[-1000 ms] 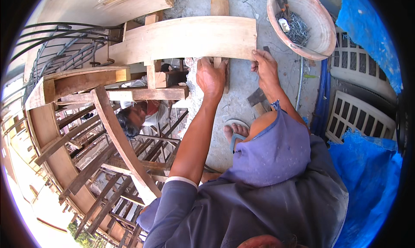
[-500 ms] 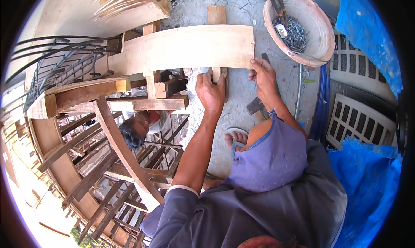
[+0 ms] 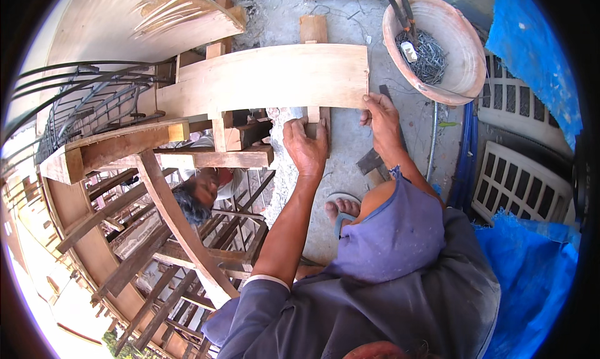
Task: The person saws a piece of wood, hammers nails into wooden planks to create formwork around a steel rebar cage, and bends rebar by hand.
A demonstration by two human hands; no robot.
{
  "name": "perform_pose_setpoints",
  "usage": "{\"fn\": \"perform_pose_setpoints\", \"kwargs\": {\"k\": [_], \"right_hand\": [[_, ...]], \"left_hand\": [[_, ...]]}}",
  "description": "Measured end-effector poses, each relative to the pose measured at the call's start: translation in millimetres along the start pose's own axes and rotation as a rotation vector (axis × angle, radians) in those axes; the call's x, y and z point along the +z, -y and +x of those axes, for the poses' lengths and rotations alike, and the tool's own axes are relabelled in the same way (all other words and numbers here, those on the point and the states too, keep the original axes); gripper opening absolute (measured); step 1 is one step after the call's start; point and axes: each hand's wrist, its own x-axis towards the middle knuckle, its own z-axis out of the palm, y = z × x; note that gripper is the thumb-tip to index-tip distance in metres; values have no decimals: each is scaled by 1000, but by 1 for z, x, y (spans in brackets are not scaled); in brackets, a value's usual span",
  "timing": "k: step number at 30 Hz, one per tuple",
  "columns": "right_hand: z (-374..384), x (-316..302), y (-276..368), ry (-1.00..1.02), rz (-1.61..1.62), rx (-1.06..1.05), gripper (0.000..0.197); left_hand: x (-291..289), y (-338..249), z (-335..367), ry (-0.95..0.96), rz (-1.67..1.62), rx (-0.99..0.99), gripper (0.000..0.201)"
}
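A pale plywood strip (image 3: 269, 77) lies across wooden supports in front of me. My right hand (image 3: 382, 120) pinches its near right corner between thumb and fingers. Just below the strip's near edge, my left hand (image 3: 305, 149) has its thumb and fingers on either side of a short wooden batten (image 3: 313, 114) that sticks out from underneath. The batten's far part is hidden by the plywood. Beyond the strip, a wooden piece (image 3: 313, 29) shows in line with it.
A pinkish basin (image 3: 465, 71) of nails (image 3: 429, 60) with a dark-handled tool stands at the far right. A hammer-like tool (image 3: 369, 161) lies by my knee. At left are timber framing (image 3: 181, 221), rebar (image 3: 94, 102) and another person (image 3: 197, 193) below the floor edge.
The whole view has shifted slightly, so things sit a little lower in the picture. Both hands keep their places at the plywood and batten.
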Motion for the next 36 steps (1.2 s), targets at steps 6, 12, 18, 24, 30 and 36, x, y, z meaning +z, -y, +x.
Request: {"fn": "perform_pose_setpoints", "kwargs": {"k": [6,12,18,24,30,36], "right_hand": [[-1,1,-8,90,-42,-123,22],[0,1,-16,68,-101,-90,21],[5,-8,-14,63,-145,-162,18],[-32,7,7,-143,-661,-704,27],[-35,-19,145,-90,-706,-1089,14],[112,-79,220,-218,-1346,-817,23]], "left_hand": [[-2,10,0,44,-14,6,30],[-9,10,4,12,-33,-26,33],[-3,3,7,50,-17,-28,35],[-11,30,6,11,-7,35,54],[-51,20,48,73,161,280,44],[-62,48,101,230,293,343,48]]}}
